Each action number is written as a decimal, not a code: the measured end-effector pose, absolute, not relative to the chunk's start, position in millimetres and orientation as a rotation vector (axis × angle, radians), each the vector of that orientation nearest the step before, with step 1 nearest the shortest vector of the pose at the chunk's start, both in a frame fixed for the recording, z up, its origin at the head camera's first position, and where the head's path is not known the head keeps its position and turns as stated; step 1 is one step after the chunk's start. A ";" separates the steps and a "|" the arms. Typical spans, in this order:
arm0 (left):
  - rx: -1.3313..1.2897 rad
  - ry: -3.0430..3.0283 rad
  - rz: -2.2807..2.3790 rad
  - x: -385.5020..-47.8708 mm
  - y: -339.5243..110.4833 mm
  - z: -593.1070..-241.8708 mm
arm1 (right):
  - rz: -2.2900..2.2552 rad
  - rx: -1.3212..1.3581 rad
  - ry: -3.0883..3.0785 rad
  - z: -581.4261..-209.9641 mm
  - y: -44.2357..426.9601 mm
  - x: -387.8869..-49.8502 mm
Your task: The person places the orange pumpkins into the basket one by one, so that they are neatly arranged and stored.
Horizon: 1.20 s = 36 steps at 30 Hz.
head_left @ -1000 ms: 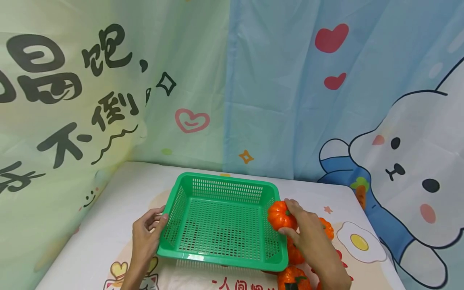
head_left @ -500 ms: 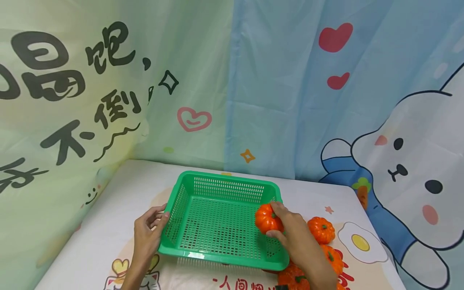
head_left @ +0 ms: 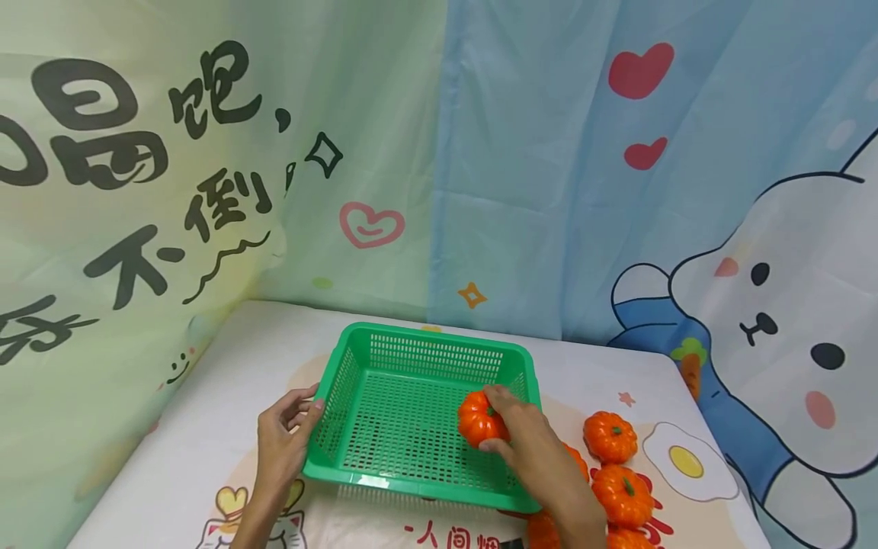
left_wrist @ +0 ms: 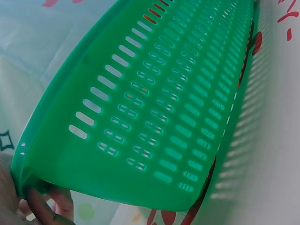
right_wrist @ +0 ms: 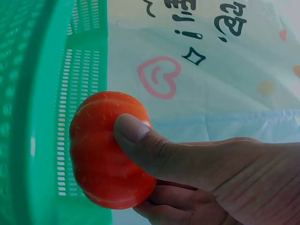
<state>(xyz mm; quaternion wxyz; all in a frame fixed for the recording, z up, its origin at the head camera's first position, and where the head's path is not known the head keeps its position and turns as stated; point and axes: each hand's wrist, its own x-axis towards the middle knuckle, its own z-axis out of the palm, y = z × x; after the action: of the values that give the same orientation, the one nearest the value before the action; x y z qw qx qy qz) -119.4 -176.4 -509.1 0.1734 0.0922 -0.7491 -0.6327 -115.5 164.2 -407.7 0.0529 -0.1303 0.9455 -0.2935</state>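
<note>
A small orange pumpkin (head_left: 478, 419) with a green stem is gripped by my right hand (head_left: 531, 450), over the right part of a green plastic basket (head_left: 418, 499). In the right wrist view the thumb presses on the ribbed side of the pumpkin (right_wrist: 108, 154), and the other fingers curl behind it. My left hand (head_left: 284, 435) pinches the basket's left rim. The left wrist view shows the slotted outer wall of the basket (left_wrist: 108, 112), with fingers (left_wrist: 51, 206) hooked at its rim. The basket's floor holds nothing else that I can see.
Several more orange pumpkins lie right of the basket, such as one by the printed egg (head_left: 610, 437) and one in front of it (head_left: 623, 496); my right forearm partly hides others. A patterned cloth (head_left: 274, 328) covers the table, and a printed curtain (head_left: 501, 168) hangs behind.
My right hand has carried the pumpkin left, from the basket's right rim to above its inside. Pumpkins behind that arm have come into sight. The left hand keeps its hold on the rim.
</note>
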 end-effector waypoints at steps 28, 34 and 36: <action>0.294 -2.139 -1.816 -121.8 -172.9 -509.0 | -0.913 -0.699 2.819 -440.3 127.1 -117.6; 0.272 -2.131 -1.780 -119.6 -175.8 -510.3 | -0.925 -0.773 2.799 -445.2 118.3 -119.0; 0.263 -2.127 -1.779 -119.0 -176.5 -510.6 | -0.925 -0.781 2.785 -446.2 115.8 -119.3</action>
<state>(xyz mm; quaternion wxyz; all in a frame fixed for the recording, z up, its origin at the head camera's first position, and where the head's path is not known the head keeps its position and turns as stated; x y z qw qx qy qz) -119.0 -176.5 -510.6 0.1770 0.0930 -0.7516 -0.6286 -119.3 115.8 -446.2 0.0522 -0.2568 0.9159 -0.3041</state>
